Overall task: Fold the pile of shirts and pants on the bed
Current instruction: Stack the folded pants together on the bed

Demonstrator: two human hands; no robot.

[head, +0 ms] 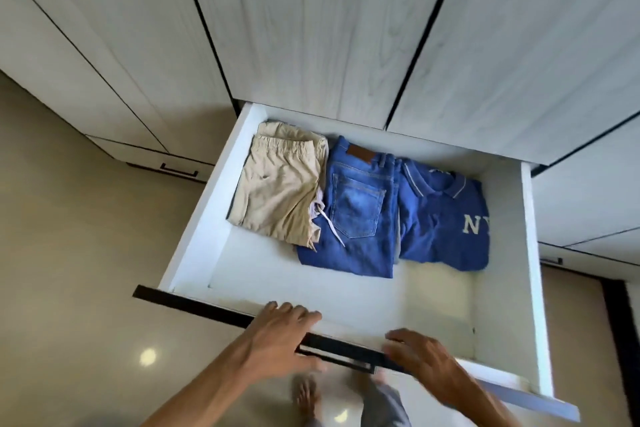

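Both hands, left hand (277,340) and right hand (420,359), grip the open drawer's (194,218) near front edge, apart; folded clothes (360,208) lie at far end.

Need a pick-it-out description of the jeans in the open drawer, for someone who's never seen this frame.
Start at the open white drawer pulled out below the pale wood-grain wardrobe doors. Three folded garments lie in a row at its back; the jeans are the middle one. Unlike the beige pants and the blue NY shirt, they show a stitched back pocket and brown waistband patch.
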